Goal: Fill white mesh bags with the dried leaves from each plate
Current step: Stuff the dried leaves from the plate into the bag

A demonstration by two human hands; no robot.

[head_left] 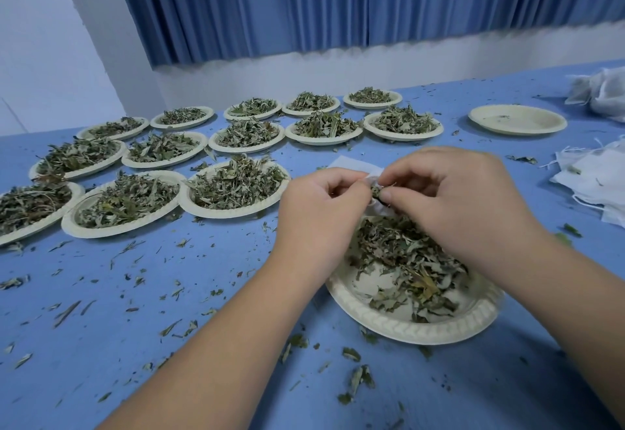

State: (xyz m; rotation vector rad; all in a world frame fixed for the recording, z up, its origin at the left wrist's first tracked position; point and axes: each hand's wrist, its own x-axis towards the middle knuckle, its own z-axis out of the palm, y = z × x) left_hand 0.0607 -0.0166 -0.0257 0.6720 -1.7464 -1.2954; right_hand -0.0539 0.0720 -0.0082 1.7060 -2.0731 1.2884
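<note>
A cream paper plate with dried leaves lies right in front of me. Above its far edge my left hand pinches the mouth of a white mesh bag, most of which is hidden behind both hands. My right hand is closed on a pinch of dried leaves at the bag's opening. Several more plates heaped with leaves fill the left and far side of the blue table.
An emptied plate sits at the far right. A stack of flat white mesh bags lies at the right edge, and filled bags are piled behind it. Leaf crumbs are scattered over the table. A blue curtain hangs beyond.
</note>
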